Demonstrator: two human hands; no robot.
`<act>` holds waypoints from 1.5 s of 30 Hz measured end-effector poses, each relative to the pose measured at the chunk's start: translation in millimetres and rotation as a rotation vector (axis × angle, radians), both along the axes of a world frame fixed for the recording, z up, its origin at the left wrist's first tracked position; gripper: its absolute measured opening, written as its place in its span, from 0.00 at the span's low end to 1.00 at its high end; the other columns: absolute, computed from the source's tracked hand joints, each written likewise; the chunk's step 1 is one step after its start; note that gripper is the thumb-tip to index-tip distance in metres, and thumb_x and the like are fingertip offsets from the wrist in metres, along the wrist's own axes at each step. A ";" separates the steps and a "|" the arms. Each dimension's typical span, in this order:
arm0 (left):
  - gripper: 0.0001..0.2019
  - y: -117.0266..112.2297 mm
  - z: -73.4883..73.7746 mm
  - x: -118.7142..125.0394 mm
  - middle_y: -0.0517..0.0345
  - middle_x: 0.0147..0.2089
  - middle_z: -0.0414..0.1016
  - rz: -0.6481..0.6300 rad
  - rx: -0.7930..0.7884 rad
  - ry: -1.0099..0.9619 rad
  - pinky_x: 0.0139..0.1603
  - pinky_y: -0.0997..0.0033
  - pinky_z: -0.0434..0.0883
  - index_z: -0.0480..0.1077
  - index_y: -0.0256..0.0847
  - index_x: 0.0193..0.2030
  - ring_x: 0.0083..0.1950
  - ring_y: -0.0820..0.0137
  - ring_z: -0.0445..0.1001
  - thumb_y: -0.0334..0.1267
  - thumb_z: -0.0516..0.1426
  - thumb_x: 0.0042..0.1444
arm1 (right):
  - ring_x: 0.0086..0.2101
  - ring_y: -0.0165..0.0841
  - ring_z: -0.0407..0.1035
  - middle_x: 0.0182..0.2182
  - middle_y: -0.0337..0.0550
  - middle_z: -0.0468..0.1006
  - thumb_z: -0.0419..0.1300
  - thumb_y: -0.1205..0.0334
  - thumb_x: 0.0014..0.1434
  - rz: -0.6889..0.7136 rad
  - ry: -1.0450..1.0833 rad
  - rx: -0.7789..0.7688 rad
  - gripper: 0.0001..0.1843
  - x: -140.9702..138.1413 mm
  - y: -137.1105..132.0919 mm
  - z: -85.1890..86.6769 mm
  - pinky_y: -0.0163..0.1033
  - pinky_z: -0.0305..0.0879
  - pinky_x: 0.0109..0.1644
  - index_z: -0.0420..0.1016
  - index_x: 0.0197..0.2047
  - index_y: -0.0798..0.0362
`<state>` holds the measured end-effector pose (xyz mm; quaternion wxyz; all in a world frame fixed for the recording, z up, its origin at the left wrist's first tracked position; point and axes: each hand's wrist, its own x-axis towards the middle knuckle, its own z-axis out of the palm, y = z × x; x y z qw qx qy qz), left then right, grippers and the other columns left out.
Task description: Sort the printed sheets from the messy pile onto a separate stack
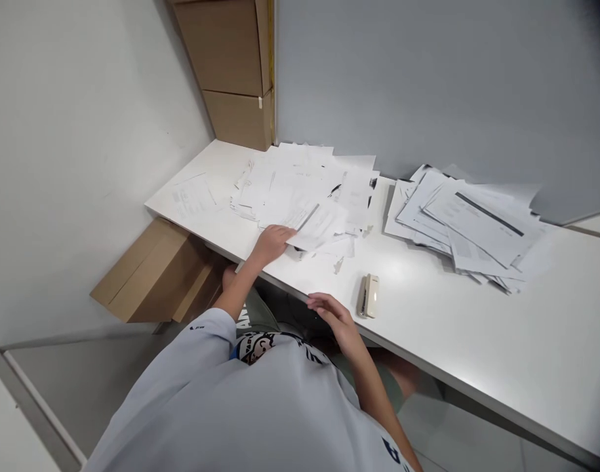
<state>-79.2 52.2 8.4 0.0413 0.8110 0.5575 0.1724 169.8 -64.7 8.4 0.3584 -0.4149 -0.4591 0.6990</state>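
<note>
My left hand [274,244] is over the front part of the white table, its fingers closed on the near left corner of a printed paper sheet [322,226]. This sheet has a dark stripe and lies over a spread heap of papers [294,174]. At the table's front edge, my right hand [335,316] holds nothing, with its fingers stretched out toward the left. A cream stapler [370,296] lies just to the right of that hand, apart from it. The fingertips of my left hand are partly hidden at the paper.
A second messy stack of papers [477,219] lies on the right of the table [540,341]. One loose sheet [194,195] is at the left. Cardboard boxes [235,118] stand in the back corner; another cardboard box [147,275] is below the table's left end.
</note>
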 end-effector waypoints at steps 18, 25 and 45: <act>0.23 -6.7 -6.6 3.1 0.44 0.60 0.74 0.043 0.017 0.031 0.64 0.51 0.65 0.71 0.37 0.58 0.63 0.57 0.69 0.22 0.51 0.57 | 0.50 0.40 0.72 0.48 0.44 0.78 0.65 0.52 0.48 -0.461 0.182 -0.111 0.25 -61.0 75.8 -2.1 0.47 0.70 0.54 0.72 0.49 0.50; 0.25 -77.1 -14.4 2.8 0.52 0.69 0.65 0.070 0.013 -0.239 0.73 0.39 0.47 0.70 0.49 0.61 0.75 0.53 0.52 0.29 0.54 0.57 | 0.58 0.42 0.68 0.55 0.42 0.76 0.68 0.55 0.48 -0.480 0.213 -0.195 0.34 -53.9 29.8 5.7 0.50 0.61 0.66 0.70 0.60 0.46; 0.28 -142.9 -30.5 25.6 0.48 0.58 0.76 0.739 -0.053 -1.523 0.63 0.55 0.70 0.69 0.41 0.55 0.61 0.55 0.73 0.50 0.66 0.50 | 0.55 0.44 0.70 0.55 0.45 0.76 0.69 0.44 0.50 0.061 0.301 -0.369 0.34 -85.2 -11.9 -12.7 0.51 0.63 0.62 0.73 0.58 0.48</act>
